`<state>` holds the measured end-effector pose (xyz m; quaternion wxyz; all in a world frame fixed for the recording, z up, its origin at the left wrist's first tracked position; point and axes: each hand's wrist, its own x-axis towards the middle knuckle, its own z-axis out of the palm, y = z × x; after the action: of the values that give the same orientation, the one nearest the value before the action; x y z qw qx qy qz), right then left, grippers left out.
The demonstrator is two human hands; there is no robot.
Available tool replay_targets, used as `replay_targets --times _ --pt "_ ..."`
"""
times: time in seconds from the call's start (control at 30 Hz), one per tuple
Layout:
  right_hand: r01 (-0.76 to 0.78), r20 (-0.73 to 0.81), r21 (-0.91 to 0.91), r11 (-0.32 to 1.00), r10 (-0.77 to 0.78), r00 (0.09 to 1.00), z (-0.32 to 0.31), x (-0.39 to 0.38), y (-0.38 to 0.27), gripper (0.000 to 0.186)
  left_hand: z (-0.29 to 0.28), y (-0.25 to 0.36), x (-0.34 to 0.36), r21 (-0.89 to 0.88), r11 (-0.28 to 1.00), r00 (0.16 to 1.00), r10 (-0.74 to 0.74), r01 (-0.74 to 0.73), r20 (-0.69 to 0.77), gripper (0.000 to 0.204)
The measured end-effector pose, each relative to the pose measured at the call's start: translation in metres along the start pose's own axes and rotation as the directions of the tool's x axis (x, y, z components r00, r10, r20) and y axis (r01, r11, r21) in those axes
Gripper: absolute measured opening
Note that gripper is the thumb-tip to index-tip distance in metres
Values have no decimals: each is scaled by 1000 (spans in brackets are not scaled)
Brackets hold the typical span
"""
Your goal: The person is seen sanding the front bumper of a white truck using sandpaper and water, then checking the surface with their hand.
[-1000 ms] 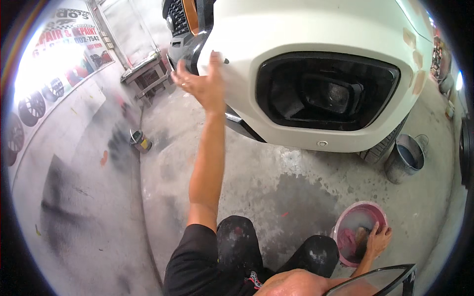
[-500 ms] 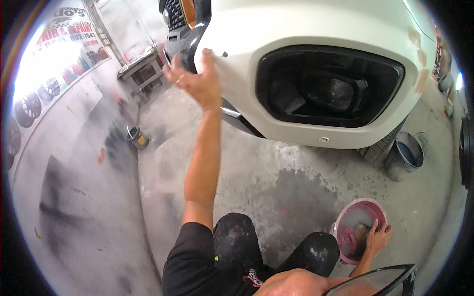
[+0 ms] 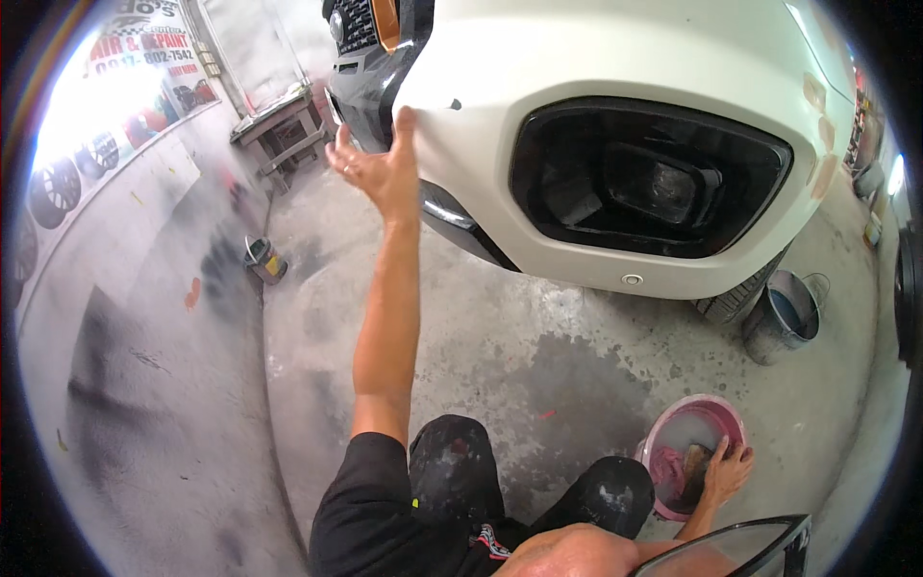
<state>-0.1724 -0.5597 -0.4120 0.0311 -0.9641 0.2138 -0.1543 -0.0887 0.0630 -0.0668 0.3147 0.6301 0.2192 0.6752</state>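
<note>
The front corner of a white car (image 3: pixel 471 183) fills the upper right, with a dark headlight (image 3: pixel 663 183) set in its bumper. In front of the bumper's left side, at its black grille trim (image 3: pixel 370 91), my left hand (image 3: pixel 380 173) is raised with fingers spread and nothing in it. Whether its index finger touches the car I cannot tell. Low on the right, my right hand (image 3: pixel 728 473) curls over the rim of a pink basin (image 3: pixel 657 423), its fingertips inside. Cloudy water, a pink cloth (image 3: pixel 665 471) and a brown block-like thing (image 3: pixel 696 464) lie within, the block against my fingers.
A dark bucket (image 3: pixel 760 332) stands by the car's tyre (image 3: pixel 731 298). Along the left wall (image 3: pixel 163 337) sits a small can (image 3: pixel 265 262), with a wooden bench (image 3: pixel 279 130) farther back. Wet patches mark the concrete floor (image 3: pixel 586 385). My knees (image 3: pixel 452 471) are bent between the hands.
My left hand has drawn slightly left, away from the bumper, fingers still spread. My right hand stays at the basin. The whole view has shifted a little.
</note>
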Motion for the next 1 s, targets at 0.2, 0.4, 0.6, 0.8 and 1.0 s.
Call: replay_targets --times 0.2,0.4,0.6,0.8,1.0 --pt "41 -34 -50 998 -43 998 -2 -4 -8 60 12 67 -57 -32 977 973 215 -213 81 125" --pt "-3 -1 39 999 3 1000 26 -3 12 62 -6 42 -12 -87 990 976 -95 114 194 135" --pt "-42 114 180 983 22 993 28 7 31 67 -26 -115 42 98 920 918 -360 379 -169 98" --pt "-28 461 -173 984 107 881 -28 12 5 73 -170 -137 -40 572 797 855 -423 193 300 27" --pt "-367 806 168 915 87 585 -126 -55 9 63 -297 -71 -38 724 503 662 -745 472 87 34"
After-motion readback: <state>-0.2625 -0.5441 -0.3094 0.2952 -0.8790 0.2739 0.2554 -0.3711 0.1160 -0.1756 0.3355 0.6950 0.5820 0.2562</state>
